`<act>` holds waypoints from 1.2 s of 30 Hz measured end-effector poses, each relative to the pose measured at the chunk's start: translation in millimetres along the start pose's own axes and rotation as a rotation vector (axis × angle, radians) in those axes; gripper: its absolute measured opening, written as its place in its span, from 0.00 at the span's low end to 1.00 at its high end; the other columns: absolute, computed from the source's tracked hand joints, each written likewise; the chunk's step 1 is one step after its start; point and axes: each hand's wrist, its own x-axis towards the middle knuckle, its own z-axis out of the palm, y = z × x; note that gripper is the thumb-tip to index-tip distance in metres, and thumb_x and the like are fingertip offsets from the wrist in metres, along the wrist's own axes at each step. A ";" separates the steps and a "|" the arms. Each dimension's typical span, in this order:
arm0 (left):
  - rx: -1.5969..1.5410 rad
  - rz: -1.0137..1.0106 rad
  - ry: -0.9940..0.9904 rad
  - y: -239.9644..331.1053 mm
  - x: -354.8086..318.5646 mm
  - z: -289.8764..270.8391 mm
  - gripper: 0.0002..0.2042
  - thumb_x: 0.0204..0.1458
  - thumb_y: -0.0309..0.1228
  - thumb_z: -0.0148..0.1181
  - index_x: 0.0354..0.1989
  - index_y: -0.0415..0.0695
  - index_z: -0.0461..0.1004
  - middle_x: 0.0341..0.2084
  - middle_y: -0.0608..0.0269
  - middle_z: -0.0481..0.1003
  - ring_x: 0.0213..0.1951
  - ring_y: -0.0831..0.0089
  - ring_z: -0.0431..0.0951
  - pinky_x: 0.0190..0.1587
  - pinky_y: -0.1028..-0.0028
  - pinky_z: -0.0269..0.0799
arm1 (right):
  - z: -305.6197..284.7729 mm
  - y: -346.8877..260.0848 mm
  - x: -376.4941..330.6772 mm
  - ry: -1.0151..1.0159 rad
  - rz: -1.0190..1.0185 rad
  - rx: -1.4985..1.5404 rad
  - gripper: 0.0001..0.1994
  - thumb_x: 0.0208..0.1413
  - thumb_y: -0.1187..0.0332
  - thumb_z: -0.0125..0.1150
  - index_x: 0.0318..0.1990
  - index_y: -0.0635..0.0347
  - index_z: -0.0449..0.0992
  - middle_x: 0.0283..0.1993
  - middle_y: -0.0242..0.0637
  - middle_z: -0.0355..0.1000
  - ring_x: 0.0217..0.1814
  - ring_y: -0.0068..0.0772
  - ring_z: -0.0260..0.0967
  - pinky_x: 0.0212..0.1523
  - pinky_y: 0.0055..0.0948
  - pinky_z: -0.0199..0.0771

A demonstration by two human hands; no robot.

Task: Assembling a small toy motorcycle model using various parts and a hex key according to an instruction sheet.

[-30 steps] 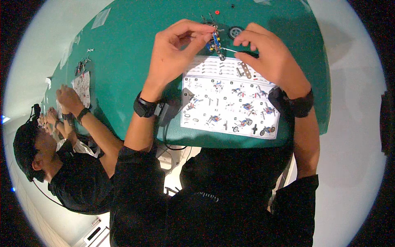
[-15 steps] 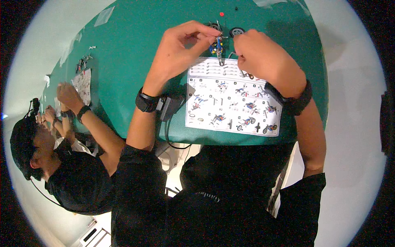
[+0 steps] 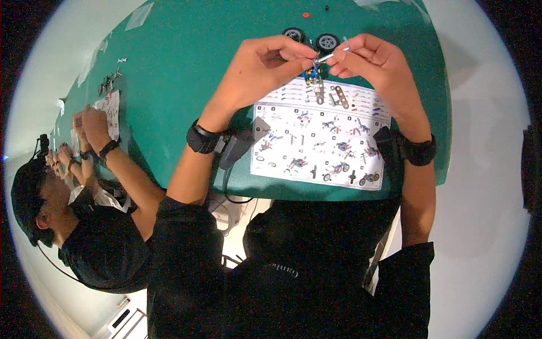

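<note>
Rod (image 3: pixel 326 56) (pale) lies sideways between both hands.

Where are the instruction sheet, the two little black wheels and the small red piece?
instruction sheet (image 3: pixel 316 147), head view, printed middle
black wheels (image 3: pixel 327 42), head view, right wheel's hub
red piece (image 3: pixel 306 15), head view, its centre

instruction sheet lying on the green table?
Yes, the instruction sheet lies flat on the green table, just below the left hand and the right hand.
</note>
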 end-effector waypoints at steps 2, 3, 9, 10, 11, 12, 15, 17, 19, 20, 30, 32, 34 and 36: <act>-0.009 0.034 0.011 -4.0 2.2 0.9 0.09 0.57 0.25 0.63 0.45 0.39 0.79 0.33 0.69 0.78 0.33 0.84 0.75 0.35 0.83 0.71 | -0.3 -1.5 0.6 0.007 0.008 0.001 0.10 0.60 0.70 0.61 0.41 0.70 0.77 0.40 0.42 0.79 0.41 0.30 0.79 0.45 0.26 0.79; -0.009 0.034 0.008 -3.1 2.6 1.3 0.09 0.57 0.25 0.63 0.45 0.39 0.79 0.33 0.69 0.78 0.33 0.84 0.75 0.35 0.83 0.71 | -1.1 -1.7 0.2 0.015 0.016 0.001 0.10 0.60 0.69 0.61 0.41 0.70 0.77 0.40 0.42 0.79 0.41 0.30 0.79 0.45 0.25 0.79; -0.014 -0.039 -0.008 0.3 -0.1 1.6 0.09 0.58 0.26 0.63 0.45 0.39 0.78 0.31 0.68 0.78 0.33 0.84 0.75 0.35 0.83 0.72 | -4.9 5.0 -1.8 -0.012 0.019 -0.022 0.10 0.62 0.68 0.60 0.40 0.69 0.78 0.39 0.42 0.80 0.39 0.29 0.79 0.44 0.26 0.79; -0.038 -0.066 -0.009 2.4 -0.4 3.0 0.09 0.58 0.26 0.63 0.46 0.39 0.78 0.31 0.68 0.78 0.33 0.84 0.76 0.35 0.83 0.72 | -5.4 3.7 -2.7 -0.011 0.018 -0.022 0.10 0.62 0.68 0.60 0.40 0.69 0.78 0.39 0.42 0.80 0.39 0.29 0.79 0.44 0.26 0.79; -0.063 -0.093 -0.010 3.6 -0.4 3.9 0.09 0.58 0.27 0.63 0.46 0.39 0.78 0.31 0.68 0.78 0.32 0.84 0.76 0.35 0.83 0.73 | -6.3 1.4 -3.9 -0.013 0.026 -0.039 0.11 0.61 0.67 0.61 0.41 0.69 0.78 0.38 0.42 0.80 0.39 0.29 0.79 0.44 0.26 0.80; -0.061 -0.093 -0.009 4.0 -0.8 3.7 0.09 0.58 0.27 0.63 0.46 0.39 0.78 0.31 0.68 0.78 0.32 0.84 0.76 0.35 0.83 0.73 | -6.2 -0.2 -4.3 -0.017 0.033 -0.056 0.11 0.61 0.67 0.61 0.41 0.69 0.78 0.38 0.42 0.80 0.38 0.29 0.79 0.43 0.26 0.80; -0.019 -0.068 -0.010 3.3 -1.5 2.7 0.09 0.58 0.27 0.62 0.46 0.40 0.78 0.30 0.68 0.78 0.31 0.83 0.76 0.34 0.83 0.73 | -5.8 -0.5 -4.4 -0.015 0.056 -0.067 0.12 0.61 0.66 0.61 0.41 0.69 0.78 0.37 0.41 0.80 0.37 0.28 0.79 0.42 0.25 0.79; -0.042 -0.045 -0.012 1.1 -0.9 2.0 0.11 0.56 0.28 0.64 0.45 0.37 0.78 0.31 0.66 0.80 0.31 0.83 0.77 0.33 0.82 0.73 | -7.7 0.9 -4.0 -0.023 0.047 -0.078 0.12 0.61 0.65 0.61 0.41 0.69 0.78 0.37 0.41 0.80 0.36 0.28 0.78 0.41 0.25 0.79; -0.033 -0.042 -0.012 1.0 -0.4 2.2 0.11 0.57 0.28 0.64 0.45 0.37 0.78 0.31 0.66 0.80 0.31 0.83 0.77 0.33 0.82 0.73 | -8.4 1.6 -4.2 -0.030 0.041 -0.089 0.13 0.61 0.64 0.61 0.41 0.68 0.78 0.37 0.41 0.80 0.36 0.28 0.78 0.40 0.25 0.79; -0.022 -0.038 -0.012 1.0 0.0 2.3 0.11 0.57 0.28 0.64 0.45 0.37 0.78 0.31 0.66 0.80 0.31 0.83 0.77 0.33 0.81 0.73 | -8.5 1.3 -4.3 -0.029 0.042 -0.083 0.13 0.62 0.64 0.61 0.41 0.68 0.78 0.37 0.41 0.80 0.35 0.27 0.78 0.40 0.24 0.78; -0.033 -0.081 -0.014 -0.5 -0.6 0.7 0.10 0.56 0.27 0.64 0.45 0.37 0.78 0.31 0.65 0.80 0.31 0.82 0.77 0.34 0.81 0.72 | 0.5 -6.6 -7.9 0.009 0.091 -0.090 0.13 0.61 0.62 0.61 0.40 0.65 0.80 0.34 0.38 0.80 0.30 0.21 0.75 0.34 0.20 0.75; -0.091 -0.055 -0.029 -4.0 -0.6 0.2 0.10 0.56 0.27 0.64 0.45 0.37 0.78 0.31 0.65 0.80 0.31 0.82 0.76 0.34 0.81 0.72 | 0.3 -6.3 -8.2 0.006 0.101 -0.094 0.14 0.61 0.60 0.61 0.40 0.64 0.81 0.34 0.38 0.80 0.29 0.20 0.74 0.33 0.19 0.74; -0.084 -0.063 -0.026 -2.8 -0.4 0.5 0.10 0.56 0.27 0.64 0.45 0.37 0.78 0.30 0.65 0.80 0.31 0.82 0.76 0.34 0.81 0.72 | 0.3 -5.3 -8.8 0.004 0.117 -0.099 0.14 0.61 0.59 0.61 0.40 0.64 0.81 0.34 0.37 0.80 0.29 0.19 0.74 0.32 0.19 0.73; -0.079 -0.070 -0.023 -2.8 -0.3 0.8 0.10 0.56 0.27 0.64 0.45 0.37 0.78 0.30 0.65 0.80 0.31 0.82 0.76 0.34 0.81 0.72 | 3.1 -5.5 -9.4 0.019 0.140 -0.077 0.15 0.61 0.59 0.61 0.38 0.64 0.81 0.34 0.37 0.81 0.28 0.19 0.73 0.31 0.19 0.72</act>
